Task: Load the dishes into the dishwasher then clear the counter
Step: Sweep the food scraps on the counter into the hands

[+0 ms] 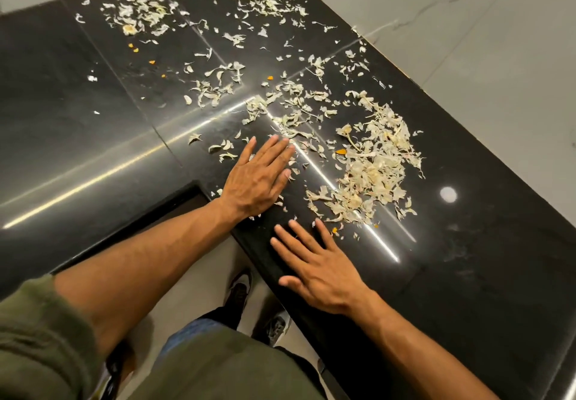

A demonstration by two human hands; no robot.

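Pale dry peelings lie strewn over a glossy black counter (93, 94). The thickest heap of peelings (371, 169) sits right of centre, and a second scatter (146, 10) lies at the far left. A few small orange bits (341, 151) are mixed in. My left hand (255, 178) lies flat on the counter with straight fingers, its tips touching loose peelings just left of the heap. My right hand (314, 267) rests flat with spread fingers near the counter's front edge, below the heap. Neither hand holds anything.
The counter is L-shaped, its inner corner edge (199, 187) just left of my left wrist. A white marble wall (467, 25) borders the counter at the back and right. Below the edge are the pale floor and my shoes (240, 290).
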